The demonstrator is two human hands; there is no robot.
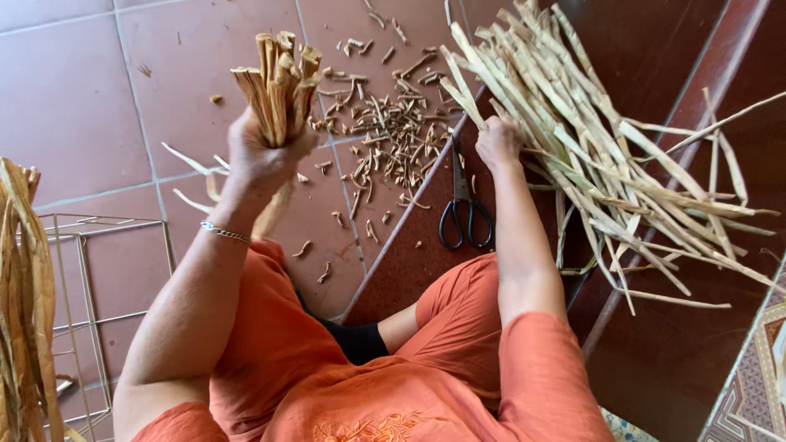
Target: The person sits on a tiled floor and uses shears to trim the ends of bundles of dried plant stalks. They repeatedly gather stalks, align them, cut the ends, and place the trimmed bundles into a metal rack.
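Dried reed strips, bundled and loose, on tiled floor.
Left hand (260, 155) clenched around upright bundle of cut strips (277, 82), raised at left; right hand (498, 141) closed on loose pile of long strips (606, 155) at right. Black scissors (463, 209) near, between; trimmed scraps (393, 123) scattered far.

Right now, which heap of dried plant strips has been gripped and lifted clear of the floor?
The short, even-ended bundle clenched upright in the left hand; the long loose pile under the right hand lies on the floor.
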